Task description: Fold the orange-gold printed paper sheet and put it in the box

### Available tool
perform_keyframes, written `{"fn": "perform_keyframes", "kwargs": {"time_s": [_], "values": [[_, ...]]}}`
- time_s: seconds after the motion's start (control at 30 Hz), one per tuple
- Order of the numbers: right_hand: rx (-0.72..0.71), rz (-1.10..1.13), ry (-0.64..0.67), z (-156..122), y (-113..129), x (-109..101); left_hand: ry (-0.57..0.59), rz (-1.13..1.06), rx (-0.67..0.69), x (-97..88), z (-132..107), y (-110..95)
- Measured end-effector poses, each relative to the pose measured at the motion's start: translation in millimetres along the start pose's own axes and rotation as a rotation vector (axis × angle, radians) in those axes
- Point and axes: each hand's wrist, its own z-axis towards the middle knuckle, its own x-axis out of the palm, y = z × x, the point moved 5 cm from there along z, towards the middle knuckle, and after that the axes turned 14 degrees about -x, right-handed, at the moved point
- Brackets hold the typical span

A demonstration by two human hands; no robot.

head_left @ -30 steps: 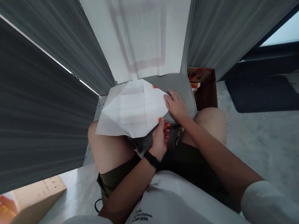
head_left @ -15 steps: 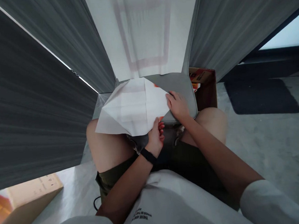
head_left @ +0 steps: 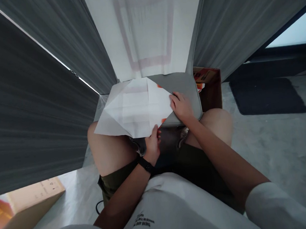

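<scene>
A sheet of white paper [head_left: 134,109], creased into a folded pattern, lies across my lap on a grey padded surface [head_left: 181,85]. My left hand [head_left: 153,148] holds the sheet's lower edge, with the fingertips curled against it. My right hand [head_left: 182,107] rests on the sheet's right corner, with the fingers pressing it against the grey surface. Small orange patches [head_left: 164,120] show past the paper's edges. Whatever bears them is mostly hidden under the sheet.
Grey curtains [head_left: 35,95] hang on both sides, with a white panel [head_left: 146,30] between them. A printed cardboard box [head_left: 209,89] stands behind the grey surface. Another cardboard box [head_left: 35,205] sits at lower left, and a dark mat [head_left: 266,96] lies on the floor.
My left hand has slid left and toward me along the paper's lower edge. The sheet has shifted slightly left. My right hand has hardly moved.
</scene>
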Motion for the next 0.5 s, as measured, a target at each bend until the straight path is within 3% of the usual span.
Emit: {"fn": "perform_keyframes", "kwargs": {"time_s": [0.17, 0.5], "values": [[0.010, -0.020, 0.055, 0.6, -1.0, 1.8, 0.005, 0.029, -0.011, -18.8, -0.6, 4.0], [-0.003, -0.035, -0.010, 0.0, 0.5, 1.4, 0.018, 0.127, 0.005, -35.1, -13.9, 2.1]]}}
